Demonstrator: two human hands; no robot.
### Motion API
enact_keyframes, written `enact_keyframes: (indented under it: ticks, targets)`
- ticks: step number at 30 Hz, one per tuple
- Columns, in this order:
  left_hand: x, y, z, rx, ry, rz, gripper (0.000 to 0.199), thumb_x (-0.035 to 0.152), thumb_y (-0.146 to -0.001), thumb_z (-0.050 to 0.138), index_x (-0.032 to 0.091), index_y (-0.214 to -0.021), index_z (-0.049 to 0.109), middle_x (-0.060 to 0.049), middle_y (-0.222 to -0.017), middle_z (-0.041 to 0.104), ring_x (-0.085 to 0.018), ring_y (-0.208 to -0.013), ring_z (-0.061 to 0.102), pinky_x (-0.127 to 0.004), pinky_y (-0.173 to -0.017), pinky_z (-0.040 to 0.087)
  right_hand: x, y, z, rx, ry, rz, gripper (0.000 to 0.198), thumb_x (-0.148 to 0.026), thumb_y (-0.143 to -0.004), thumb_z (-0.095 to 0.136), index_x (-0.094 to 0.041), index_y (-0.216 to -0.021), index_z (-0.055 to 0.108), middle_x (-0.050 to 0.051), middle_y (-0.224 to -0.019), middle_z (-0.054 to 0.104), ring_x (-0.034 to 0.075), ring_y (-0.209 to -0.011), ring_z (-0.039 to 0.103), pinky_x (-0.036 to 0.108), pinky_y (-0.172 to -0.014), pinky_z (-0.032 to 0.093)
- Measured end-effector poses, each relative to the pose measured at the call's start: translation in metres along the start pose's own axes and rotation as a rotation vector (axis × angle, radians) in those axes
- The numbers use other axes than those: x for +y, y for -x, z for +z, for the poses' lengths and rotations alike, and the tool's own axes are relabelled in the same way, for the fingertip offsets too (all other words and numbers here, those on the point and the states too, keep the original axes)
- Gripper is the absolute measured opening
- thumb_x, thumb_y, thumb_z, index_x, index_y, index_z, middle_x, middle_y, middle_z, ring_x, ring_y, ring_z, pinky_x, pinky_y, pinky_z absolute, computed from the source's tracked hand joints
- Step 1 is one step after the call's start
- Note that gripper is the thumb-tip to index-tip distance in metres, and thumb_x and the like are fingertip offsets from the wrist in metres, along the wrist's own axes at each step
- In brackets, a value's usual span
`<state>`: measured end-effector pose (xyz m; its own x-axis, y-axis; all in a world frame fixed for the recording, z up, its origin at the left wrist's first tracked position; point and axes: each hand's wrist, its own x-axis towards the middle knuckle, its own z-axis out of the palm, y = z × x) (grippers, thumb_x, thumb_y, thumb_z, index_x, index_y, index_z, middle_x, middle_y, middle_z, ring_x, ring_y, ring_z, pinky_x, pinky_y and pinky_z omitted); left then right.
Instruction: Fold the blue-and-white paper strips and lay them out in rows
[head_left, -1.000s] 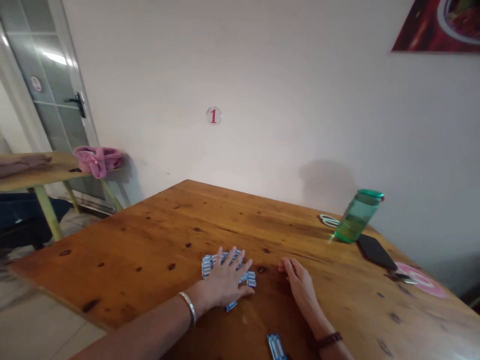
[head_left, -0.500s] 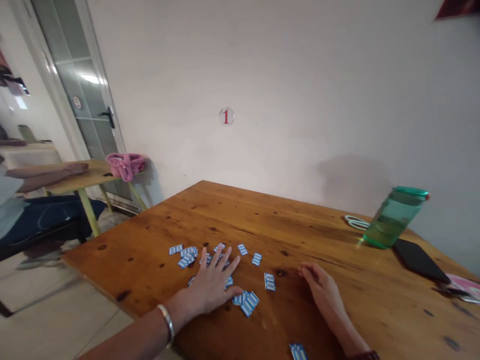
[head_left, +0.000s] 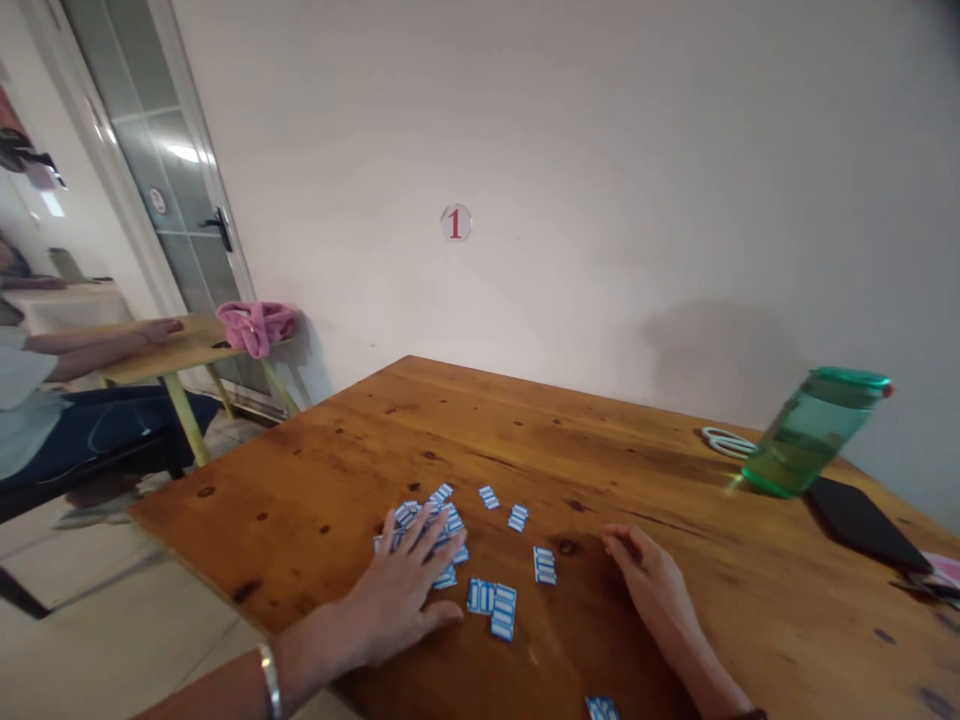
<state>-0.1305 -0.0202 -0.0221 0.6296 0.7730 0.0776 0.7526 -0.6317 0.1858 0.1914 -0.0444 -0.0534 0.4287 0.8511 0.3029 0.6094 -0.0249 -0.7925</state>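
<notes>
Wooden table (head_left: 480,420), left hand (head_left: 397,595) spread over blue-white cards (head_left: 454,521) — right hand (head_left: 654,578) apart

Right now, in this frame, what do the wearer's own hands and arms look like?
The left hand is gloveless, with a smooth, shiny, silvery bangle at its wrist. The right hand is gloveless too; a sliver of a dark band shows by its wrist at the bottom edge, too cut off to describe. No sleeves show.

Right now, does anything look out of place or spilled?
No spill shows. One blue-and-white card lies apart from the cards by the left hand, at the picture's bottom edge. The green bottle looks tilted, perhaps just lens distortion.
</notes>
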Motion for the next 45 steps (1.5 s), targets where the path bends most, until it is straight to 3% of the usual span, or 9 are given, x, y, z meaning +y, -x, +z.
enact_keyframes:
  ticks: [2, 6, 12, 18, 25, 28, 34, 40, 45]
  targets:
    - [0.014, -0.015, 0.000, -0.069, -0.019, 0.048, 0.067, 0.064, -0.078, 0.033, 0.031, -0.136, 0.027, -0.008, -0.145, 0.023, -0.035, -0.132, 0.014, -0.064, -0.101, 0.003, -0.002, 0.001, -0.001, 0.003, 0.004, -0.001, 0.028, -0.046, -0.066, 0.047, -0.022, -0.073, 0.060, 0.006, -0.071, 0.068, 0.024, -0.069, 0.063, 0.034, -0.065, 0.046]
    - [0.036, -0.042, 0.000, -0.062, -0.078, -0.112, 0.080, 0.068, -0.075, 0.030, 0.019, -0.138, 0.022, -0.017, -0.145, 0.017, -0.039, -0.132, 0.007, -0.067, -0.099, 0.000, -0.005, 0.001, -0.002, 0.002, 0.015, -0.017, 0.029, -0.045, -0.067, 0.046, -0.021, -0.073, 0.061, 0.006, -0.071, 0.068, 0.023, -0.068, 0.063, 0.033, -0.065, 0.046]
    - [0.081, -0.067, 0.022, -0.098, -0.003, 0.385, 0.078, 0.068, -0.078, 0.018, 0.021, -0.140, 0.016, -0.010, -0.146, 0.018, -0.031, -0.135, 0.003, -0.063, -0.101, -0.006, -0.003, 0.000, -0.001, -0.010, 0.033, -0.033, 0.027, -0.044, -0.068, 0.045, -0.022, -0.073, 0.060, 0.006, -0.073, 0.069, 0.023, -0.070, 0.063, 0.033, -0.067, 0.046]
    - [0.034, -0.095, 0.013, -0.068, -0.093, 0.069, 0.080, 0.070, -0.076, 0.018, 0.019, -0.137, 0.026, -0.013, -0.145, 0.023, -0.034, -0.134, 0.005, -0.067, -0.097, -0.006, -0.001, 0.000, -0.002, -0.034, 0.045, -0.023, 0.029, -0.045, -0.069, 0.044, -0.022, -0.076, 0.060, 0.007, -0.077, 0.069, 0.025, -0.074, 0.063, 0.034, -0.069, 0.046]
    - [-0.040, -0.043, -0.010, -0.116, -0.091, -0.254, 0.071, 0.065, -0.081, 0.016, 0.023, -0.139, 0.018, -0.009, -0.147, 0.013, -0.033, -0.134, 0.005, -0.065, -0.099, 0.005, 0.002, 0.000, 0.000, -0.026, 0.057, -0.045, 0.027, -0.043, -0.070, 0.043, -0.022, -0.077, 0.059, 0.007, -0.079, 0.069, 0.025, -0.076, 0.064, 0.034, -0.070, 0.046]
    - [-0.024, -0.017, -0.009, -0.126, -0.109, -0.274, 0.073, 0.065, -0.080, 0.018, 0.024, -0.139, 0.013, -0.011, -0.147, 0.012, -0.033, -0.134, 0.004, -0.065, -0.099, 0.005, 0.001, 0.000, 0.000, -0.035, 0.064, -0.037, 0.027, -0.043, -0.070, 0.043, -0.022, -0.077, 0.059, 0.006, -0.079, 0.069, 0.024, -0.076, 0.064, 0.034, -0.070, 0.045]
    - [0.026, -0.018, -0.005, -0.194, -0.063, 0.132, 0.069, 0.068, -0.078, 0.021, 0.034, -0.138, 0.016, -0.006, -0.148, 0.014, -0.033, -0.134, 0.003, -0.065, -0.099, 0.003, -0.001, 0.001, -0.002, -0.008, 0.094, -0.031, 0.026, -0.043, -0.069, 0.045, -0.023, -0.075, 0.060, 0.006, -0.077, 0.070, 0.024, -0.074, 0.064, 0.033, -0.067, 0.046]
    - [0.012, -0.022, -0.004, -0.120, -0.129, -0.153, 0.081, 0.069, -0.077, 0.021, 0.015, -0.138, 0.023, -0.017, -0.146, 0.013, -0.036, -0.133, 0.003, -0.064, -0.101, 0.002, -0.004, 0.001, -0.003, -0.035, 0.077, -0.020, 0.029, -0.045, -0.068, 0.044, -0.022, -0.075, 0.060, 0.007, -0.078, 0.070, 0.025, -0.076, 0.064, 0.034, -0.068, 0.046]
    - [0.028, -0.017, -0.012, -0.172, -0.035, 0.080, 0.066, 0.065, -0.080, 0.021, 0.032, -0.138, 0.018, -0.001, -0.147, 0.019, -0.033, -0.134, 0.005, -0.066, -0.100, 0.000, -0.002, -0.002, -0.002, -0.024, 0.103, -0.023, 0.028, -0.044, -0.068, 0.044, -0.022, -0.075, 0.059, 0.006, -0.076, 0.070, 0.025, -0.073, 0.064, 0.034, -0.067, 0.046]
